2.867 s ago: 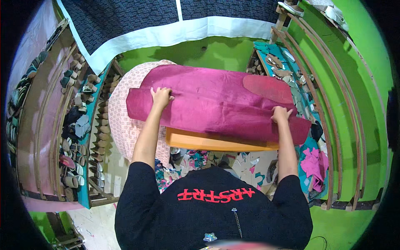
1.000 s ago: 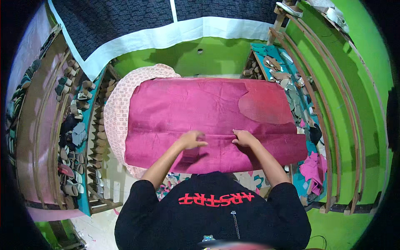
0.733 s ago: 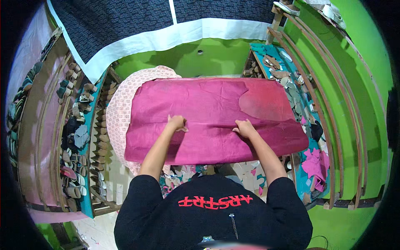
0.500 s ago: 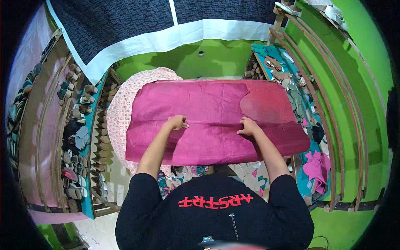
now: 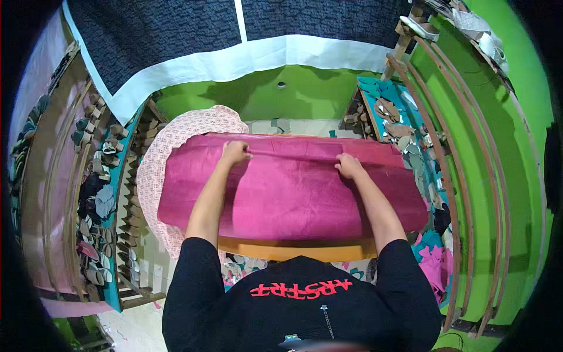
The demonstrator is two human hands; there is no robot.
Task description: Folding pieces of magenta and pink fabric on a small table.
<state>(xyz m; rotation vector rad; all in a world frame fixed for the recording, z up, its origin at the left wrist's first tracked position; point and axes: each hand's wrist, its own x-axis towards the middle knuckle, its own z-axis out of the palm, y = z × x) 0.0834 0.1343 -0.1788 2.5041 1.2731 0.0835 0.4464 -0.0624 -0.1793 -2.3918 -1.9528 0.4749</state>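
A large magenta sheet of material (image 5: 293, 193) lies folded across an orange table (image 5: 293, 249) in front of me. My left hand (image 5: 234, 152) grips the sheet's far folded edge on the left. My right hand (image 5: 350, 166) grips the same far edge on the right. Both arms reach straight out over the sheet. The fold runs between my two hands, and the sheet's near edge hangs just over the table's front.
A pink patterned cloth (image 5: 176, 146) lies under the sheet at the left. Wooden racks with shoe soles and scraps stand at the left (image 5: 94, 193) and right (image 5: 399, 123). Green wall (image 5: 281, 97) and dark hanging fabric (image 5: 193, 29) are ahead.
My hands have carried the sheet's edge from near my body up to the far side, folding the sheet over on itself; it now covers less of the table.
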